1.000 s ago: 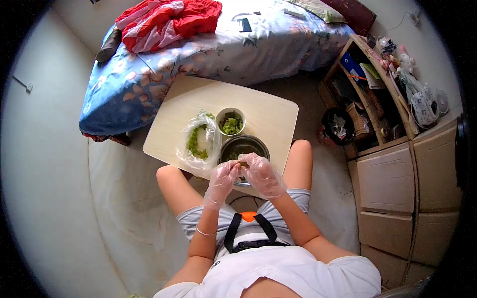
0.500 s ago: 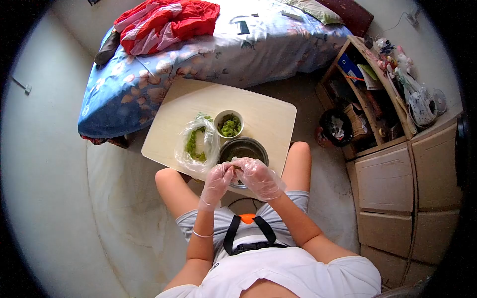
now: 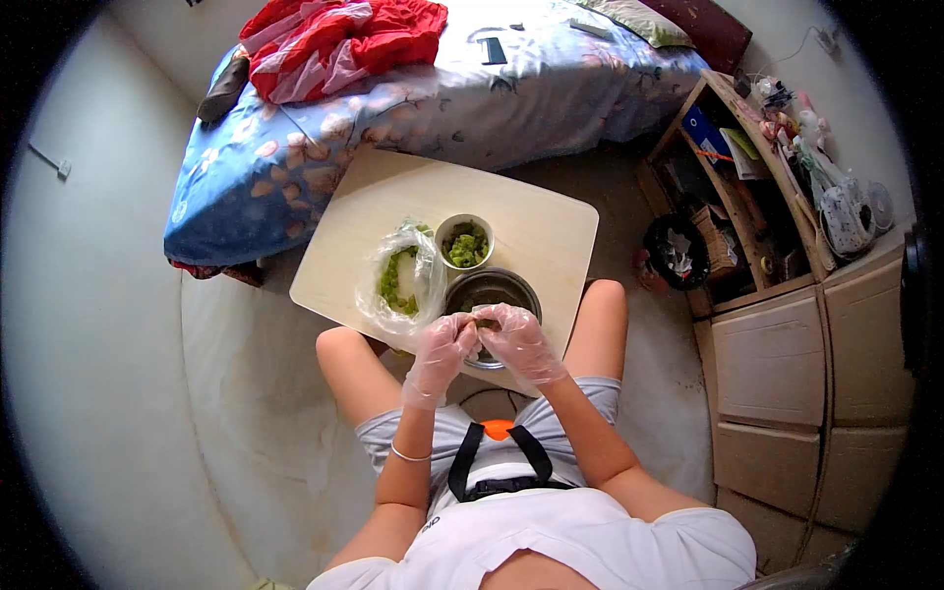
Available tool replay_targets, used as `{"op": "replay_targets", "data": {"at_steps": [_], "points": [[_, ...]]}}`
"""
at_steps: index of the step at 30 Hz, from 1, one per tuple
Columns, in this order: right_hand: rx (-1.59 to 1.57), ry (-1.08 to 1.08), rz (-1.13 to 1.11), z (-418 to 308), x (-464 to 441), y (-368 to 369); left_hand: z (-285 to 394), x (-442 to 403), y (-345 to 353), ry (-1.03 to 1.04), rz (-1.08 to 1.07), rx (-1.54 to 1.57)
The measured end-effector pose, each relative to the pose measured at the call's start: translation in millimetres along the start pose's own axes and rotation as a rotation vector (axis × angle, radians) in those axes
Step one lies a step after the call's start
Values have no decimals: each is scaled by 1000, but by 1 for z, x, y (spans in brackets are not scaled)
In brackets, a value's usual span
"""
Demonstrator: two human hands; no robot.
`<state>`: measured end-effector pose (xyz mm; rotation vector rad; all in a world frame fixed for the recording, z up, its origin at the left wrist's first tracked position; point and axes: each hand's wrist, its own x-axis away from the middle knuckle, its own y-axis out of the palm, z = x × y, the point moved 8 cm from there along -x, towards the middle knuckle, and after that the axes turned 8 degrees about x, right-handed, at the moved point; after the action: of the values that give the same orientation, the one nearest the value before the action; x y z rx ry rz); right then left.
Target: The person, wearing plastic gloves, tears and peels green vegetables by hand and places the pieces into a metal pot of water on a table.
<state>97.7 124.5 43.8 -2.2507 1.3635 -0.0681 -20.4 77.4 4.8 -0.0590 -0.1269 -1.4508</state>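
Both hands wear thin clear plastic gloves and meet over the near side of a metal bowl [image 3: 531,295]. My left hand [image 3: 442,344] is closed in a pinch, its fingertips beside those of my right hand [image 3: 513,341], which is pinched too. Whatever lies between the fingertips is too small and covered to name. Dark liquid seems to fill the bowl, partly hidden by the hands. Just behind it stands a white bowl [image 3: 442,258] of green, leafy-looking pieces [image 3: 465,246]. Left of the bowls, an open clear plastic bag [image 3: 429,280] holds more green pieces [image 3: 393,285].
The low cream table [image 3: 379,192] stands between my knees. Beyond it is a bed [image 3: 285,162] with a red cloth [image 3: 344,44] and a phone [image 3: 493,51]. On the right are a black-lined bin [image 3: 700,258], a wooden shelf [image 3: 747,211] and cabinets [image 3: 767,354].
The whole view has shifted slightly to the right. My hands stay pinched over the metal bowl, with the fingertips a little differently placed and a small gap now showing between the hands.
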Motion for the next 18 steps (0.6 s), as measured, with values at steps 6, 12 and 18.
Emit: {"op": "replay_targets", "data": {"at_steps": [6,12,18], "points": [[-62,41,62,19,1,0,-2,-3,-1,-14,68,101],[-285,195,46,45,8,13,-8,-3,2,-60,50,142],[-652,434,-30,67,9,23,-11,-2,-2,-106,91,296]]}}
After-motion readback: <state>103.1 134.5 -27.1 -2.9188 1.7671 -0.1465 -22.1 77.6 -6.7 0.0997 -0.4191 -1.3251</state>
